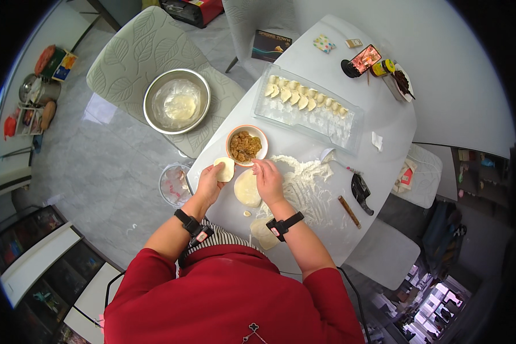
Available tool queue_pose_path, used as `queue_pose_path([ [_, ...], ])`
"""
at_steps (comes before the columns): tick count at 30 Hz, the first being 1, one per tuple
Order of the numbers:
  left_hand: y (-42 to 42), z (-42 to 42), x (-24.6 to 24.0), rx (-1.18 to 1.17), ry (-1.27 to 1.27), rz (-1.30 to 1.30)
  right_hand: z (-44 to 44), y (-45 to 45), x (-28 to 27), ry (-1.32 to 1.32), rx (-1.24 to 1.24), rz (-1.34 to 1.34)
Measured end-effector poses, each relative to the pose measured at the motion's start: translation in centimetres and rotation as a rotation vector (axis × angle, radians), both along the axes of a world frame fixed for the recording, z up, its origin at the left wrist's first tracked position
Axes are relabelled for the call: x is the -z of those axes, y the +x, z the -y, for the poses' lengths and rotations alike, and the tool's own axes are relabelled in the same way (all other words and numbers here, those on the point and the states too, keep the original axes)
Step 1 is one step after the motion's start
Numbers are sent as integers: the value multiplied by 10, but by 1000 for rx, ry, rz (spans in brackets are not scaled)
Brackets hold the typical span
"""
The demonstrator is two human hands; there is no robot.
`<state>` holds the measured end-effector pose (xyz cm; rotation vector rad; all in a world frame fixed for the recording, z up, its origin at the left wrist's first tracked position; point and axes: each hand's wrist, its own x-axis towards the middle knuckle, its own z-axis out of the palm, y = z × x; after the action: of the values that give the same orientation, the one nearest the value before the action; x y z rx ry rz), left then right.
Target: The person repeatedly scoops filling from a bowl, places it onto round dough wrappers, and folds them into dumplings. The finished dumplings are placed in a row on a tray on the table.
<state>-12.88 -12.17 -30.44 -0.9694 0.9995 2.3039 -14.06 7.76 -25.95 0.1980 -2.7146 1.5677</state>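
A round dumpling wrapper (225,169) lies across the fingers of my left hand (209,182), with the thumb on its edge. My right hand (267,176) has its fingertips pinched at the near rim of an orange-rimmed bowl (263,142). They seem to grip a spoon, mostly hidden by the fingers and the minced filling (245,145). Below the right hand, a stack or sheet of pale rolled dough (246,189) rests on the table, partly covered by that hand. A small dough scrap (247,213) sits nearby, and another flat dough piece (263,234) is partly behind my right forearm.
Rows of folded dumplings (303,102) stand in a clear floured tray (279,119). Loose flour (303,172), a scoop (327,155), a black-handled object (361,193) and a wooden stick (349,212) lie right. A steel basin (147,101) with dough (180,106) sits on a chair (129,56).
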Motion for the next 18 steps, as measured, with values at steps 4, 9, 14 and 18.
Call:
queue_pose_path([
  [4, 0, -1, -2, -17, 19, -10, -2, 0, 0, -135, 12, 101],
  [9, 0, 0, 0, -6, -9, -6, -5, -7, 13, -421, 164, 276],
  [14, 2, 1, 0, 7, -23, 11, -11, -15, 26, -829, 513, 577],
  [18, 7, 2, -5, 67, -167, 40, -19, -18, 23, -954, 613, 625],
])
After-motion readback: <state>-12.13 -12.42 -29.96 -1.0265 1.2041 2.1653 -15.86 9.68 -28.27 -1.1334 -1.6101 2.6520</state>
